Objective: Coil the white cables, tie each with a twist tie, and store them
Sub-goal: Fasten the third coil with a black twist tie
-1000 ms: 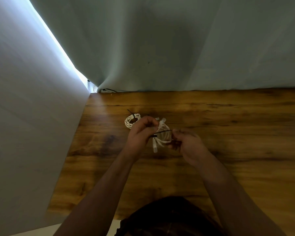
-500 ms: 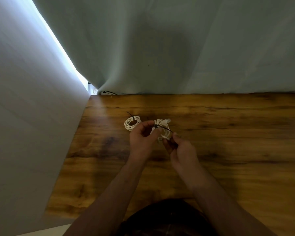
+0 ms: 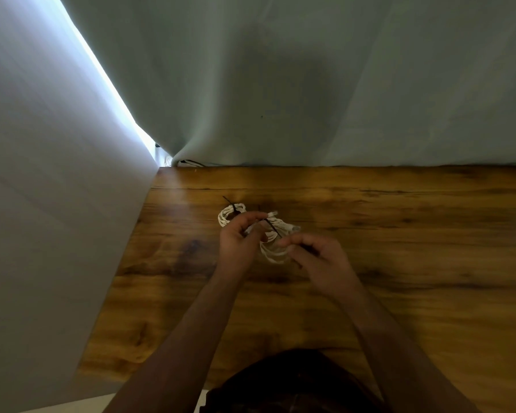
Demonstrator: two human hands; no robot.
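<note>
Between the two hands, over the wooden table (image 3: 399, 234), sits a coiled white cable (image 3: 273, 253), blurred, its left side hidden behind the left hand (image 3: 237, 239), whose curled fingers pinch it. A black twist tie (image 3: 273, 229) slants across the coil. Its lower end vanishes into the right hand (image 3: 320, 259), which pinches it. Just beyond the left hand a second white coil (image 3: 225, 214) lies on the table, bound by a black tie (image 3: 234, 207). A dark shape (image 3: 295, 383) at the bottom edge is cut off and too dim to identify.
</note>
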